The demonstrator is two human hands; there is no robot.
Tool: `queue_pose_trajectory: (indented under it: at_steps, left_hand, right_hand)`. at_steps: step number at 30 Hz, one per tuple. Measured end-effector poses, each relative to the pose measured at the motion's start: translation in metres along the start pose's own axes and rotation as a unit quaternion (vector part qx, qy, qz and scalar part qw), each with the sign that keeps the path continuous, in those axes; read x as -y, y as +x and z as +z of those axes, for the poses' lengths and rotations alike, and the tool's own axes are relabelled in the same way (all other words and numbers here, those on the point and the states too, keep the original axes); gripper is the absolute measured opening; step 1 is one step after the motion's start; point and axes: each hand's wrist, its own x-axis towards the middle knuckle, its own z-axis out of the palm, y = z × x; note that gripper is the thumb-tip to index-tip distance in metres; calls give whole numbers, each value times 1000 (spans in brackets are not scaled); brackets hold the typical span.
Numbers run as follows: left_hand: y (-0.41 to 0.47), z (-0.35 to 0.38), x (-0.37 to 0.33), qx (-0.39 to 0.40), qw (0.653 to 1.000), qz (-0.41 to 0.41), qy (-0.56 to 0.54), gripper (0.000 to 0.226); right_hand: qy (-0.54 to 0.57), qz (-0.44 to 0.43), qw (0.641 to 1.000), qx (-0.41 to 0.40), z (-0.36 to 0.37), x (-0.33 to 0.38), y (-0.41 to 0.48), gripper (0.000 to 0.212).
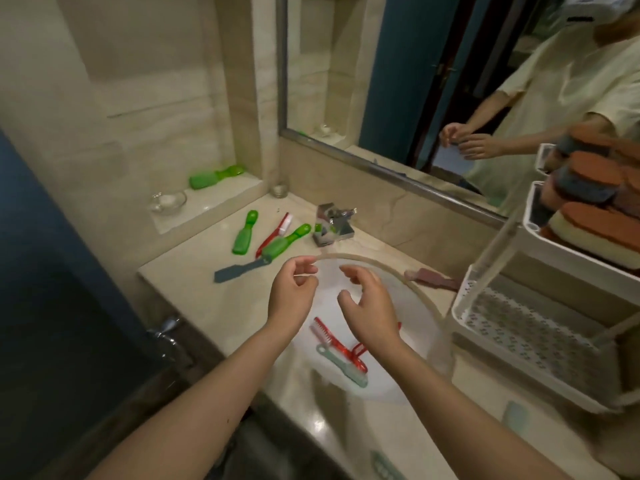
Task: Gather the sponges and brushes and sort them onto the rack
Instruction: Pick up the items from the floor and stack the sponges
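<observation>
My left hand (293, 292) and my right hand (372, 304) hover over the white sink (419, 306), fingers loosely curled, holding nothing. In the basin lie a red brush (337, 342) and a pale green brush (343, 365). On the counter to the left are two green brushes (244, 232) (285, 240), a red-handled brush (273, 233) and a grey-blue brush (242, 268). Another green brush (216, 176) lies on the wall ledge. A pink brush (433, 279) lies behind the sink. The white rack (460, 306) stands at the right; its upper tier holds several orange and grey sponges (595, 220).
A chrome faucet (334, 223) stands behind the sink. A glass dish (168, 202) sits on the ledge and a small glass (278, 190) in the corner. A large mirror (415, 81) covers the wall. Pale green items (516, 415) lie on the near counter edge.
</observation>
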Motion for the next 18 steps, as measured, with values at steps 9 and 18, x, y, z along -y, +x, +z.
queue_pose_trajectory:
  at_steps: [9, 18]
  left_hand:
    - [-50, -102, 50, -67, 997, -47, -18, 36]
    - [-124, -220, 99, -146, 986, -86, 3, 40]
  right_hand:
    - [0, -17, 994, 104, 86, 41, -51, 42]
    - [31, -51, 973, 222, 165, 99, -127, 42]
